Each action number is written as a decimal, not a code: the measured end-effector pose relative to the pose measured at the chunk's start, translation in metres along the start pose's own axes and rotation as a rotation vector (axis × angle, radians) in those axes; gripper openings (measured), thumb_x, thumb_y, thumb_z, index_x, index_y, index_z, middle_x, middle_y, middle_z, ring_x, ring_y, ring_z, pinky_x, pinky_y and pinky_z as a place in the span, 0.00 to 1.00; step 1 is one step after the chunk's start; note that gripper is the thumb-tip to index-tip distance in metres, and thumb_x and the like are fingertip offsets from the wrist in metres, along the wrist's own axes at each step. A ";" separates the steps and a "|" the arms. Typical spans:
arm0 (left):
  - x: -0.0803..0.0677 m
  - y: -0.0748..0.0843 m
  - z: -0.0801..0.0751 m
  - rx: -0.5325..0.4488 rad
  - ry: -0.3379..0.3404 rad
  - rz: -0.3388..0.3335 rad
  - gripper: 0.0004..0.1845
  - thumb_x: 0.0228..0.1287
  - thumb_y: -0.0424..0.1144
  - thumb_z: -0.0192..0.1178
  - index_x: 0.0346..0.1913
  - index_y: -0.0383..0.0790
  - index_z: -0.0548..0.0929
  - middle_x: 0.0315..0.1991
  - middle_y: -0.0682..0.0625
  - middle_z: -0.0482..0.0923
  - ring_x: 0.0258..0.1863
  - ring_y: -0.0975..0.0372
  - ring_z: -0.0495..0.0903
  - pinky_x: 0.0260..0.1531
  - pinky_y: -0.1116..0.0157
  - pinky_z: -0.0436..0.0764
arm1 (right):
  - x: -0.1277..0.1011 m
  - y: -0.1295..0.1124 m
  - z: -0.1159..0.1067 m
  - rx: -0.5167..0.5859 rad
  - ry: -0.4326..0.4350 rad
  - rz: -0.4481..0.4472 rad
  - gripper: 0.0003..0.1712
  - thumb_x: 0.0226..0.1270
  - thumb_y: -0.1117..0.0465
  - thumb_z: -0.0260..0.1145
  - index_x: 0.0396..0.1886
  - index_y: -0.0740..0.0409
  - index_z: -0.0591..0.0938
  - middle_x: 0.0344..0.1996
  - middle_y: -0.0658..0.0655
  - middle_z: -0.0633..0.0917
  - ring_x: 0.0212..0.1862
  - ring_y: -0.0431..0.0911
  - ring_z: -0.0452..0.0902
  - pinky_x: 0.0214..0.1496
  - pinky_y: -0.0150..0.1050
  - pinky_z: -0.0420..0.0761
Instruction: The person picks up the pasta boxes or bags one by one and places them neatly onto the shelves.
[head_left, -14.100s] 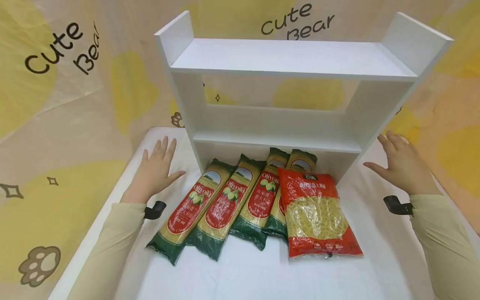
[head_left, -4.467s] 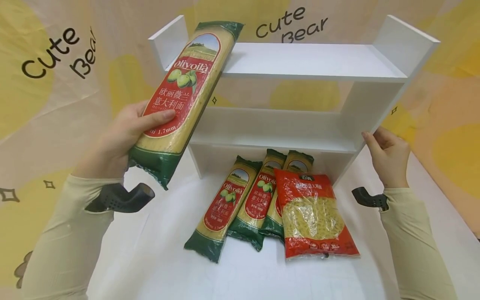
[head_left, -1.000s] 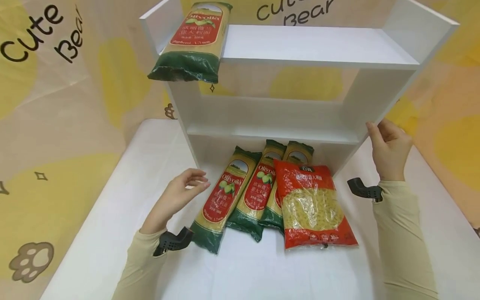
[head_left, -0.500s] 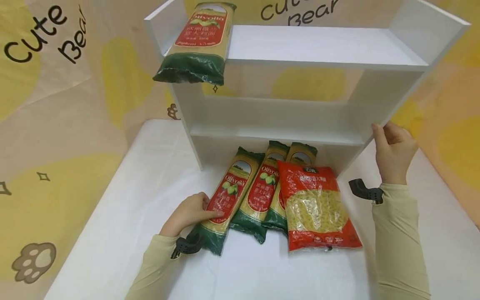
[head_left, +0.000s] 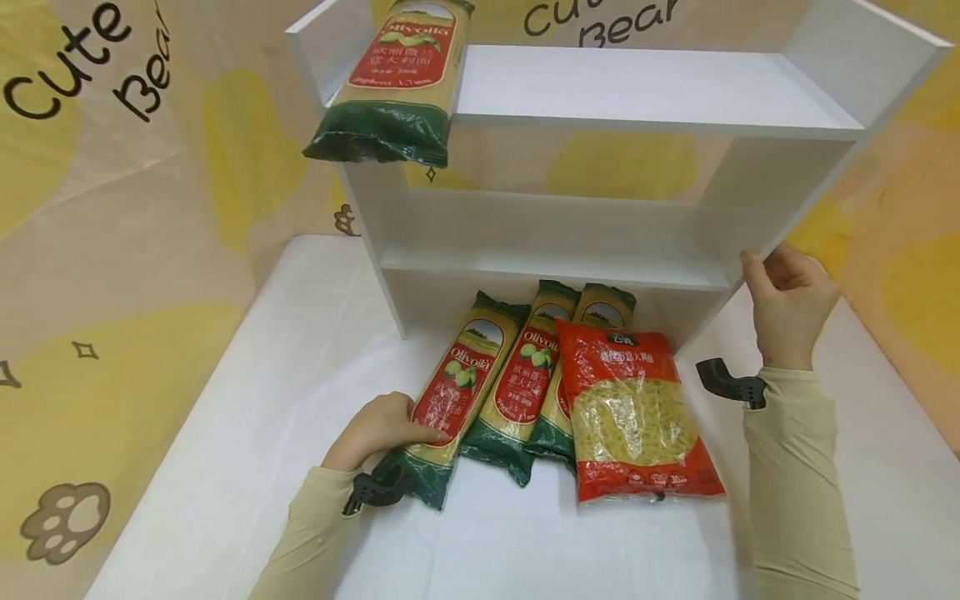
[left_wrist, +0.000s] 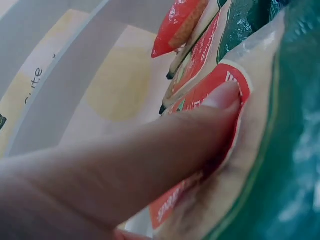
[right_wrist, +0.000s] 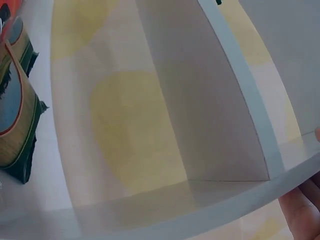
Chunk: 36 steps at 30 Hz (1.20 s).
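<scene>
My left hand (head_left: 384, 427) holds the lower part of the leftmost spaghetti packet (head_left: 467, 362) on the table, thumb across its red label and fingers hidden along its left side. In the left wrist view the thumb (left_wrist: 165, 135) presses on the label of that packet (left_wrist: 255, 130). At the right, my right hand (head_left: 793, 304) grips the front edge of the white shelf's side panel (head_left: 795, 179); its fingers pass behind the panel. Another spaghetti packet (head_left: 405, 71) lies on the top board at the left, its green end jutting over the front edge.
Two more spaghetti packets (head_left: 517, 379) (head_left: 558, 408) lie under the shelf (head_left: 555, 271), leaning side by side. A red bag of short pasta (head_left: 633, 417) overlaps the right one. A patterned cloth (head_left: 150, 208) hangs behind the white table (head_left: 247, 417).
One spaghetti packet went from the table to the top board. The left hand let it go, came down and took hold of another packet. The right hand took hold of the shelf's side earlier.
</scene>
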<state>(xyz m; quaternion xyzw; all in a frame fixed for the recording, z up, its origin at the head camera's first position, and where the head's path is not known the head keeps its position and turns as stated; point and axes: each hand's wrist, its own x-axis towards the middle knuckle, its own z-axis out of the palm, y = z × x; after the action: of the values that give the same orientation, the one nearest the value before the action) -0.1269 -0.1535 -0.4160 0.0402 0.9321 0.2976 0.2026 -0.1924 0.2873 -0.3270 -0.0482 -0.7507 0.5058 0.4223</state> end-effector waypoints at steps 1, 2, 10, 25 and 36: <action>0.000 0.000 0.000 -0.004 -0.001 -0.006 0.26 0.40 0.58 0.72 0.23 0.39 0.75 0.19 0.50 0.73 0.19 0.61 0.71 0.18 0.66 0.69 | 0.000 0.000 0.000 0.023 -0.001 0.002 0.09 0.55 0.65 0.69 0.35 0.65 0.87 0.18 0.35 0.79 0.29 0.33 0.72 0.34 0.25 0.68; 0.001 0.000 0.001 -0.007 -0.003 -0.008 0.26 0.40 0.58 0.72 0.24 0.39 0.75 0.19 0.50 0.74 0.19 0.61 0.71 0.19 0.66 0.70 | 0.000 0.001 0.000 0.059 -0.004 0.007 0.09 0.54 0.66 0.70 0.35 0.65 0.87 0.19 0.37 0.80 0.29 0.33 0.73 0.35 0.24 0.69; 0.001 -0.001 0.001 0.029 -0.024 0.032 0.26 0.42 0.58 0.70 0.30 0.39 0.77 0.22 0.51 0.75 0.22 0.61 0.72 0.23 0.65 0.72 | 0.001 0.003 0.003 0.396 -0.057 0.036 0.16 0.47 0.78 0.70 0.40 0.74 0.84 0.30 0.52 0.87 0.34 0.40 0.83 0.40 0.26 0.79; -0.002 -0.005 -0.003 -0.182 -0.097 0.152 0.25 0.50 0.50 0.68 0.42 0.34 0.76 0.28 0.52 0.77 0.28 0.62 0.74 0.31 0.63 0.75 | -0.004 0.000 0.006 0.050 -0.028 -0.017 0.11 0.55 0.70 0.66 0.39 0.65 0.86 0.25 0.42 0.79 0.31 0.32 0.80 0.36 0.21 0.76; 0.002 -0.002 0.003 -0.430 -0.119 0.094 0.24 0.50 0.38 0.65 0.46 0.28 0.70 0.32 0.46 0.76 0.29 0.61 0.75 0.31 0.65 0.76 | -0.004 0.003 0.007 0.010 0.015 -0.036 0.07 0.54 0.69 0.67 0.32 0.60 0.88 0.18 0.37 0.77 0.26 0.32 0.74 0.30 0.22 0.69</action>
<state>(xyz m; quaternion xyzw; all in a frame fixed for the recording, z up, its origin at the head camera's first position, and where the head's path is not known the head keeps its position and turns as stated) -0.1278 -0.1528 -0.4198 0.0572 0.8307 0.4956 0.2471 -0.1956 0.2819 -0.3321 -0.0364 -0.7455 0.5017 0.4373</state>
